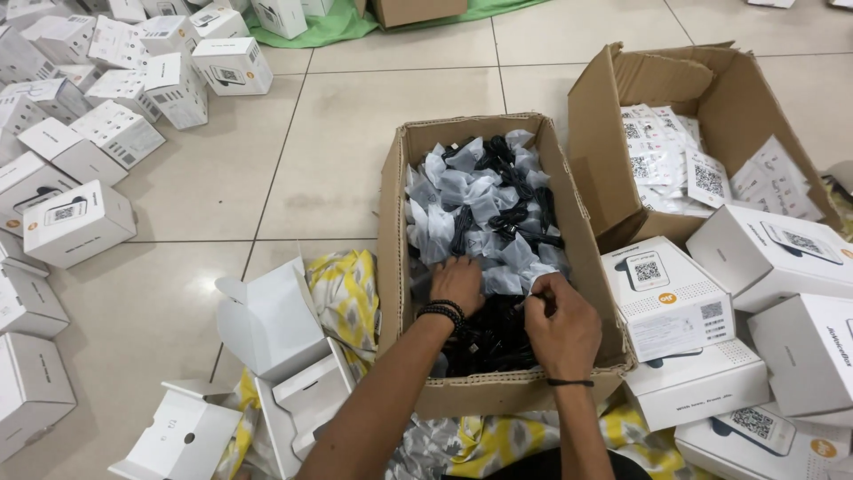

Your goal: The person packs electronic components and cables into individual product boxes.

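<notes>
Both my hands are down in the cardboard box [576, 233] of bagged black cables [484, 209]: my left hand [458, 283] rests flat and spread on the heap, and my right hand [562, 322] pinches one clear bag [530, 283] at its near edge. That bag lies just ahead of my right fingertips, between both hands, nearer the right.

Browns, whites, black
Brown cardboard box [392, 267] — black cables [498, 333] in clear bags; white boxes [675, 298]; yellow-grey patterned cloth [348, 293].

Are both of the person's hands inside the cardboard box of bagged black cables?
Yes, the left hand and right hand both reach into the cardboard box among the bagged black cables.
</notes>
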